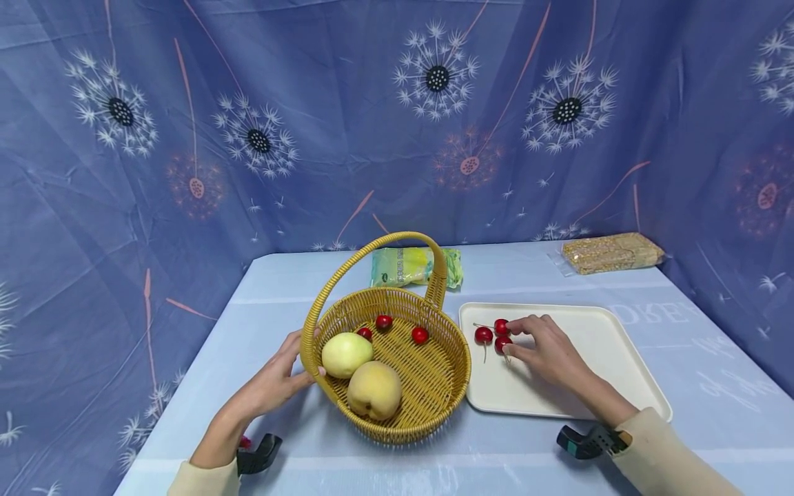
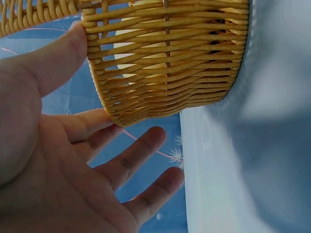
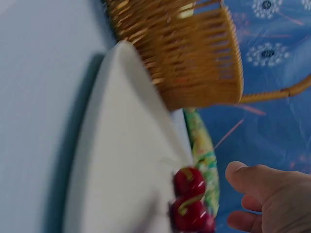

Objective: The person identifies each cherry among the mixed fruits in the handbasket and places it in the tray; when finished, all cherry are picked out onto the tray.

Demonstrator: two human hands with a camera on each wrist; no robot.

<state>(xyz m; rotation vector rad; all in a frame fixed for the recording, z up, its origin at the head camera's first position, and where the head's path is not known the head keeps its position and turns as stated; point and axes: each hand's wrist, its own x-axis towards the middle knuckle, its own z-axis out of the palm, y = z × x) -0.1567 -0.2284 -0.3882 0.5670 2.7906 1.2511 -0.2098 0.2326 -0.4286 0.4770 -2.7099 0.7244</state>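
Note:
A yellow wicker basket [image 1: 428,393] with an arched handle stands at the middle. In it lie a pale yellow-green fruit [image 1: 346,355], a yellow peach [image 1: 375,391] and three red cherries [image 1: 420,335]. My left hand [image 1: 282,375] rests against the basket's left side, thumb and index finger touching the wicker, the other fingers spread in the left wrist view. My right hand [image 1: 548,348] is over a white tray [image 1: 620,358], thumb and index finger apart beside three stemmed cherries [image 1: 484,335]. In the right wrist view a gap shows between the thumb [image 3: 240,172] and the cherries [image 3: 189,182].
Behind the basket lies a green and yellow packet [image 1: 409,267]. A clear bag of tan grain-like food [image 1: 614,253] sits at the table's back right. Patterned blue cloth [image 1: 347,138] hangs behind and on both sides. The tray's left edge is close to the basket.

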